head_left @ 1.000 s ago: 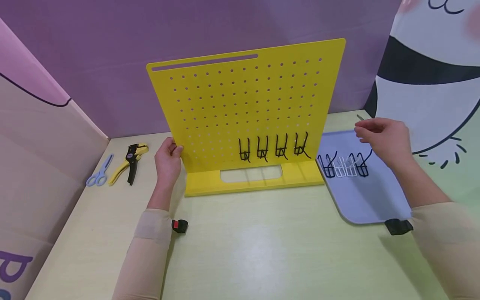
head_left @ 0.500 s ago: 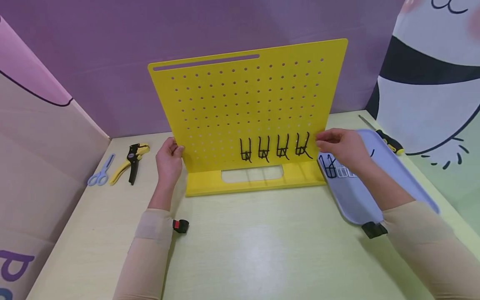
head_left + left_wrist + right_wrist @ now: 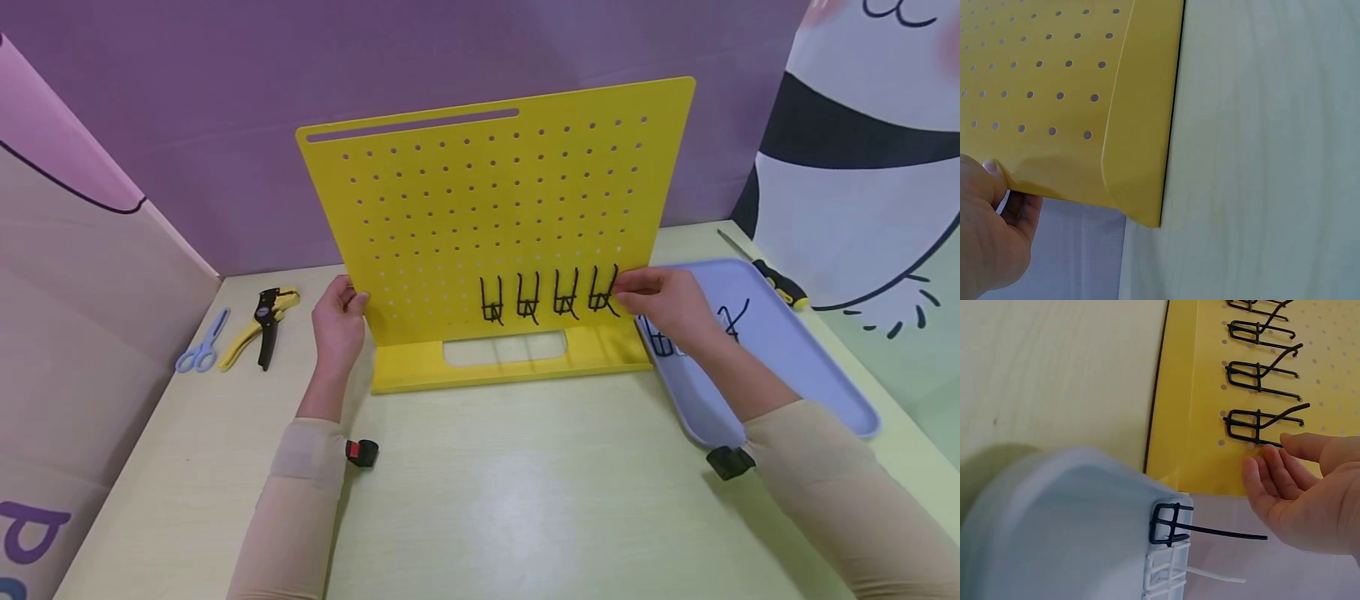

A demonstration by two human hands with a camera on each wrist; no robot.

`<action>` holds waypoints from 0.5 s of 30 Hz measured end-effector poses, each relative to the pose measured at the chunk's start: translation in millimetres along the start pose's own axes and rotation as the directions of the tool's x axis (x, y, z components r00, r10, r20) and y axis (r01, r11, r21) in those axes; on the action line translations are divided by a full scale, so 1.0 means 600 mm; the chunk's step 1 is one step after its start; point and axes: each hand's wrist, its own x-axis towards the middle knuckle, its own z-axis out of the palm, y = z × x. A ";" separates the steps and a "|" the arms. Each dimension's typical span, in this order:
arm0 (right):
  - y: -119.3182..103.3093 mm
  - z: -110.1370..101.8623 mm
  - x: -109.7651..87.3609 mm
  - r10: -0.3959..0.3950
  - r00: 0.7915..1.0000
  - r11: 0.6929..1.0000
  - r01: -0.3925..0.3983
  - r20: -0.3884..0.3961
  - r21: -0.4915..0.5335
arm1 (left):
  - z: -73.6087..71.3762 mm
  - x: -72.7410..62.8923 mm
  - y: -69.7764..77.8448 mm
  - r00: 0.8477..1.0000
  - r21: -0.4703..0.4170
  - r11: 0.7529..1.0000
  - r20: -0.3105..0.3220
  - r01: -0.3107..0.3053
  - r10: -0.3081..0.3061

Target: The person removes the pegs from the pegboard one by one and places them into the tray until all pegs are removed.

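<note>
A yellow pegboard stands upright on its base, with several black wire hooks in a row low on its right half. My left hand grips its left edge, the thumb on the front face and the other fingers behind, as the left wrist view shows. My right hand is at the rightmost black wire hook, thumb and fingertips pinching one of its long wires close to the board's face. The fingers partly hide that wire's end in the right wrist view.
Right of the board lies a pale blue tray with black hooks and white wire hooks. A screwdriver lies beyond its far edge. On the left are blue scissors and a yellow-black wire stripper.
My right hand has come left from above the tray to the rightmost hook on the board, which has shifted slightly left. My left hand has stayed at the board's edge.
</note>
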 end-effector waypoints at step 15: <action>0.005 0.011 0.001 0.024 0.998 0.996 -0.018 -0.066 0.085 | 0.000 -0.001 0.000 1.000 -0.010 1.000 0.003 0.014 -0.014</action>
